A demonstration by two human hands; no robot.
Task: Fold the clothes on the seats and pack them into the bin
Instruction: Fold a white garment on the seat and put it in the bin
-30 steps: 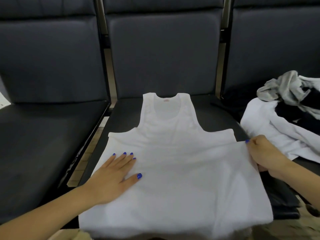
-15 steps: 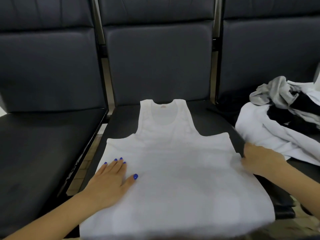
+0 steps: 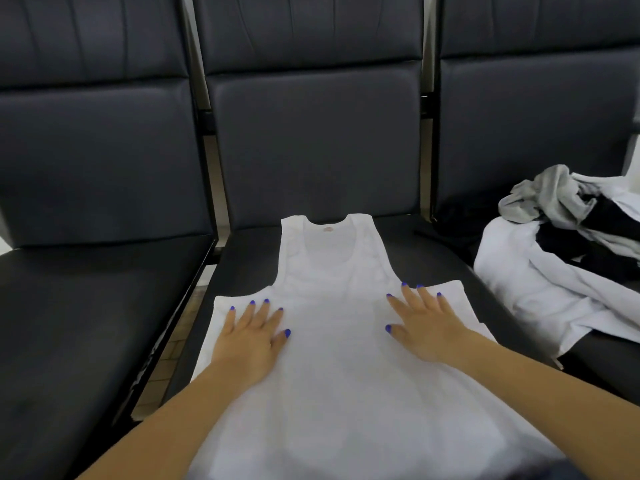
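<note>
A white tank top [image 3: 332, 368] lies spread flat on the middle black seat [image 3: 249, 261], neck toward the backrest. My left hand [image 3: 251, 336] rests flat on its left side below the armhole, fingers straight. My right hand [image 3: 424, 327] lies flat on the right side at the same height, fingers spread. Neither hand holds any cloth. The bin is out of view.
A heap of white, grey and black clothes [image 3: 568, 258] lies on the right seat [image 3: 460, 244]. The left seat [image 3: 86, 306] is bare black leather. Tiled floor [image 3: 162, 362] shows through the gap between the left and middle seats.
My right hand let go of the shirt's right edge and moved inward to lie flat on the chest. My left hand slid up toward the armhole. The view tilted downward slightly.
</note>
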